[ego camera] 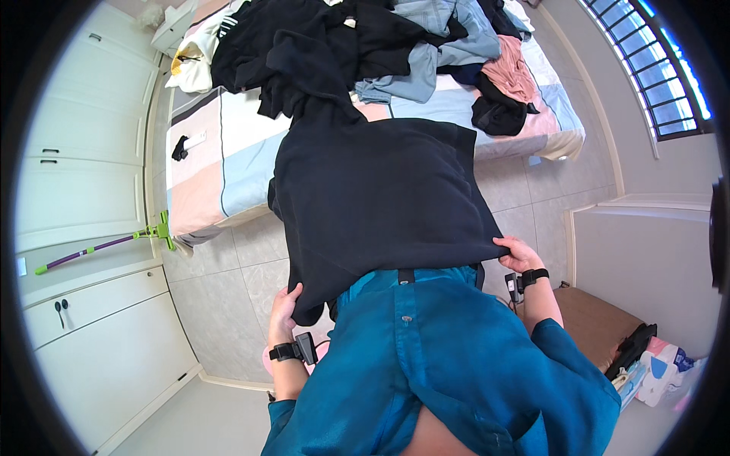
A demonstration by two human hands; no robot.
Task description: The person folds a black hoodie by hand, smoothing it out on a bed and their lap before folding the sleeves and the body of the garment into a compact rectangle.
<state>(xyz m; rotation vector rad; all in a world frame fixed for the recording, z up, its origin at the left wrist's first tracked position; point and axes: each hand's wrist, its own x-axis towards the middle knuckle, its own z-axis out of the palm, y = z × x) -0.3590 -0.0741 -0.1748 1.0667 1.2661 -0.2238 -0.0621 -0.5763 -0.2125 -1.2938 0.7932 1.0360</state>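
A black long-sleeved garment (376, 194) is stretched out in front of my body, its upper part reaching the edge of the bed (251, 165). My left hand (283, 308) pinches its lower left corner, thumb on top. At the lower right corner, my right hand (517, 254) grips the hem between thumb and fingers. Beyond the garment, dark clothes (245, 45) and light blue denim clothes (422, 62) lie heaped on the bed. A pink garment (510, 68) and a small black garment (498, 111) lie at the right of the heap.
A white and yellow garment (197, 62) and a small black item (179, 148) lie on the bed's left part. A green and purple mop (108, 244) leans by white cabinets (85, 194). Right of me are a brown cardboard-like box (593, 319) and plastic packages (656, 370).
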